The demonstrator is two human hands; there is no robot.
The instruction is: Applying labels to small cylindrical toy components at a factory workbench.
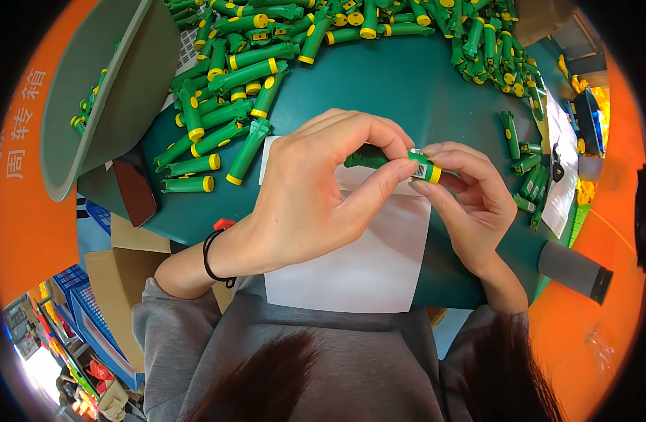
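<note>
In front of me, both hands hold a green plastic tube [424, 167] with a yellow end cap and a white barcode label near that cap. My left hand [319, 193] pinches the tube between thumb and fingers, and its thumb tip touches the label. At the capped end, my right hand [474, 200] grips with thumb and fingertips. The left fingers partly cover the tube's other end. Beneath my hands lies a white sheet of paper [344, 278], reaching the table's near edge.
Loose green tubes with yellow caps [246, 74] cover the table's far left, with another heap [488, 49] far right. Several labelled tubes [536, 184] lie right, near a grey cylinder [572, 269]. A grey-green tub [91, 91], dark phone-like slab [134, 186] and cardboard box [123, 281] are left.
</note>
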